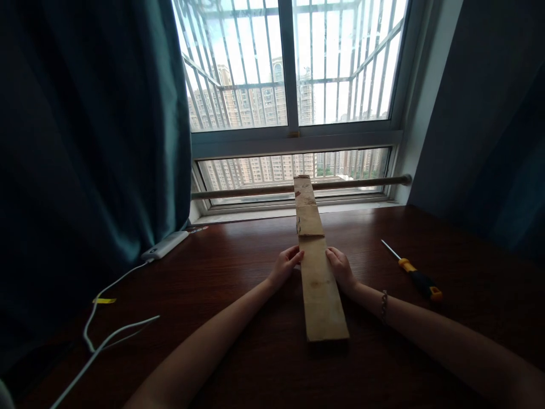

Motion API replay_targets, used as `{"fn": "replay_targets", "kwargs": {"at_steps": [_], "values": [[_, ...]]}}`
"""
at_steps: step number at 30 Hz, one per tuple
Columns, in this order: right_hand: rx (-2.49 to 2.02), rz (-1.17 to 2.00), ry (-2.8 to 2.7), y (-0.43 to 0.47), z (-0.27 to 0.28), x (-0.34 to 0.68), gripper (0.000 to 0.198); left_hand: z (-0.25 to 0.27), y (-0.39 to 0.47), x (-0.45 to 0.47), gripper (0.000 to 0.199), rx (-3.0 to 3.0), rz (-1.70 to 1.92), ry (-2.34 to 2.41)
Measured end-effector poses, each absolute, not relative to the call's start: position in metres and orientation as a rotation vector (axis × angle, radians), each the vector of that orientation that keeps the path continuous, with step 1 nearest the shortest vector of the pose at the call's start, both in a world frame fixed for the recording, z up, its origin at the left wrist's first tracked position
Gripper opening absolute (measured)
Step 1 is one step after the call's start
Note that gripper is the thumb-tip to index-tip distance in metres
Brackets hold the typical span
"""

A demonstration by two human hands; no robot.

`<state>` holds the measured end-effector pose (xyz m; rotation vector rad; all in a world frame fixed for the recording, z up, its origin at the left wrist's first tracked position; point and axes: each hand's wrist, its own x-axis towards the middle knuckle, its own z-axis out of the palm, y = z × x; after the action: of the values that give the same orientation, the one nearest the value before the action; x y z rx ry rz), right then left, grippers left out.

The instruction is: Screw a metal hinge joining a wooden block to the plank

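A long, narrow wooden board [320, 284] points away from me toward the window, its far part worn and stained with a seam across it. My left hand [288, 266] grips its left edge near the middle, thumb on the top face. On the opposite edge, my right hand [340, 267] is closed round the board, a bracelet [384, 304] on that wrist. The fingers under the board are hidden. Off to the right lies a screwdriver [412, 271] with a yellow and black handle, its shaft pointing away to the left.
The dark wooden table [238, 255] reaches to the window sill. A white power strip [166, 245] with a white cable [114, 341] lies at the left, by a dark curtain [140, 125]. A horizontal rail [361, 183] crosses before the barred window.
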<state>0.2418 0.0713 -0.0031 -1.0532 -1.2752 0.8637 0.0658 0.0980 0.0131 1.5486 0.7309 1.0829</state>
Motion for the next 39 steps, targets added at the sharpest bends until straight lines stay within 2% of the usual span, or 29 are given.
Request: {"fn": "replay_targets", "kwargs": {"at_steps": [6,11,20,30,39], "values": [[-0.978,0.942,-1.225,0.057,0.022,0.239,0.028,0.025,0.091,0.072,0.047,1.467,1.145,0.718],[-0.899,1.158,-1.258,0.037,0.052,0.258,0.030,0.031,0.064,0.091,0.044,1.362,1.213,0.678],[-1.023,1.325,-1.271,-0.024,0.062,0.325,0.035,0.038,-0.004,0.142,0.036,1.252,1.086,0.602],[-1.182,1.076,-1.216,0.022,0.082,0.412,0.037,0.060,0.052,0.237,0.033,1.264,1.172,0.591],[-1.272,0.915,-1.231,0.026,0.094,0.461,0.029,0.037,0.110,0.319,0.033,1.436,1.158,0.638]]}}
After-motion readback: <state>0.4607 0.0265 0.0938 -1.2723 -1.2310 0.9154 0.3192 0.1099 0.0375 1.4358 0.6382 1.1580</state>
